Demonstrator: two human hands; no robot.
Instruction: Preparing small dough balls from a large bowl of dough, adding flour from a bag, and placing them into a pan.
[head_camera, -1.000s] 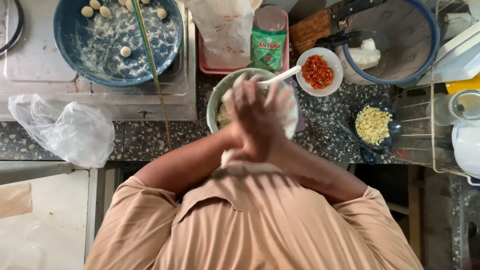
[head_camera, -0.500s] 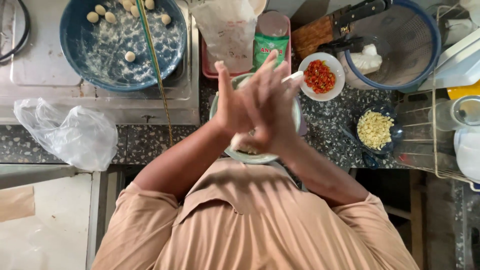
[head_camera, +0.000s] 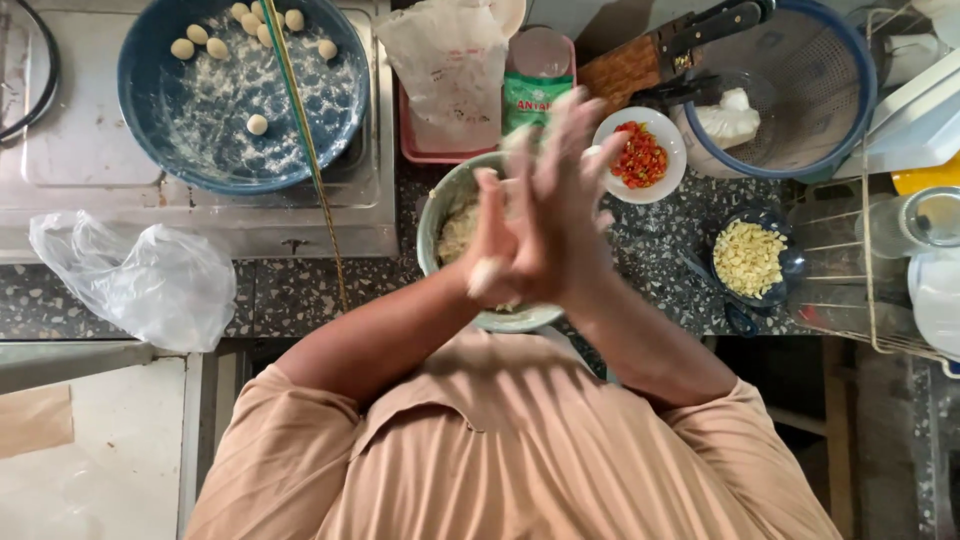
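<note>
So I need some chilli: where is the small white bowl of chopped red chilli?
Head view: small white bowl of chopped red chilli sits right of centre, beside the pale green mixing bowl.

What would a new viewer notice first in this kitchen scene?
First, the two hands, left hand and right hand, pressed palm to palm above a grey bowl at the counter's middle. Next, the big blue floured pan at upper left, with small dough balls, and the white dish of chopped red chilli beside the hands.
</note>
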